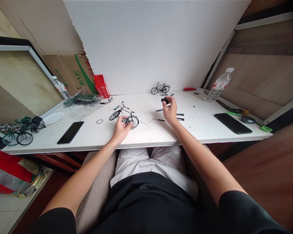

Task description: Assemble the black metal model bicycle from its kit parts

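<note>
My left hand [122, 129] is closed around the lower rear part of a small black model bicycle [124, 112], with its handlebars up and its front wheel to the left. Between the fingertips of my right hand [170, 110] is a small black part [164, 100], held above the table; its exact kind is too small to make out. Near the right wrist lie thin black pieces [180, 119] and a screwdriver-like tool [159, 110]. A bent thin wire [148, 122] and a dark-handled piece [161, 120] rest between the hands. A black ring [99, 121] lies left of the bicycle.
Another model bicycle [160, 88] stands by the white back panel [146, 45]. More model bicycles [24, 130] and a phone [70, 132] are at left, near plastic bags [84, 99] and a red box [102, 86]. At right are a bottle [219, 85] and a black phone [232, 123].
</note>
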A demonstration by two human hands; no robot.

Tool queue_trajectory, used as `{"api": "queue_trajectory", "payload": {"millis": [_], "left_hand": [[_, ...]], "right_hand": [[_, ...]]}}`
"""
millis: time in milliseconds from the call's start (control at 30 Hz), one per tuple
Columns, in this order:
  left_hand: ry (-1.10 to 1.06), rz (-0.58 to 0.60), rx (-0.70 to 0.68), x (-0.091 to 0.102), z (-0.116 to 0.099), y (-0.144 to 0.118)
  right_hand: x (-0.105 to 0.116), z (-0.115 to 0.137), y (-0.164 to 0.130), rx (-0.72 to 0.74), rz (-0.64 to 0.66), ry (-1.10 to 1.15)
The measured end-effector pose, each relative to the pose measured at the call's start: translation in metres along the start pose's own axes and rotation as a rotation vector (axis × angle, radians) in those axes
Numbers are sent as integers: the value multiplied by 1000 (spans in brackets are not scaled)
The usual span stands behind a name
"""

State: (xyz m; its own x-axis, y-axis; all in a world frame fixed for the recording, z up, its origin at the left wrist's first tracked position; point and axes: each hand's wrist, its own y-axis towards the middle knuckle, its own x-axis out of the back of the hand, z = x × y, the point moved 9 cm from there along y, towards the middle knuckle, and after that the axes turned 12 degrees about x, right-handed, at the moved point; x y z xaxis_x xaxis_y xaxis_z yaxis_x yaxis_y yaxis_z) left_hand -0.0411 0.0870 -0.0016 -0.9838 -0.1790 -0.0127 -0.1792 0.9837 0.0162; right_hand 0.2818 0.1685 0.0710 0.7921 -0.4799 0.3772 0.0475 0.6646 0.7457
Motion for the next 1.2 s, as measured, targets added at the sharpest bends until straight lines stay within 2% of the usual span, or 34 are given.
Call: {"api": "queue_trajectory", "payload": {"millis": [167, 267, 600, 700, 800, 900, 967, 1067, 1200], "left_hand": [[-3, 6, -5, -1, 0, 0], [-9, 3, 1, -1, 1, 0], [-10, -4, 5, -1, 1, 0], [-41, -16, 10, 1, -2, 0], [-47, -44, 16, 12, -13, 5], [-69, -153, -48, 44, -39, 14], [-82, -226, -127, 72, -61, 20], [-108, -361, -224, 119, -88, 27], [-188, -502, -242, 173, -105, 30]], "right_hand": [[-40, 8, -14, 64, 404, 27], [-52, 11, -24, 88, 558, -6], [-54, 10, -26, 73, 610, -42], [-48, 15, -21, 105, 568, -76], [-33, 16, -10, 143, 521, -155], [-11, 11, 7, 153, 478, -164], [12, 2, 22, 133, 426, -155], [53, -8, 44, 122, 352, -152], [114, -15, 59, 45, 263, -215]]}}
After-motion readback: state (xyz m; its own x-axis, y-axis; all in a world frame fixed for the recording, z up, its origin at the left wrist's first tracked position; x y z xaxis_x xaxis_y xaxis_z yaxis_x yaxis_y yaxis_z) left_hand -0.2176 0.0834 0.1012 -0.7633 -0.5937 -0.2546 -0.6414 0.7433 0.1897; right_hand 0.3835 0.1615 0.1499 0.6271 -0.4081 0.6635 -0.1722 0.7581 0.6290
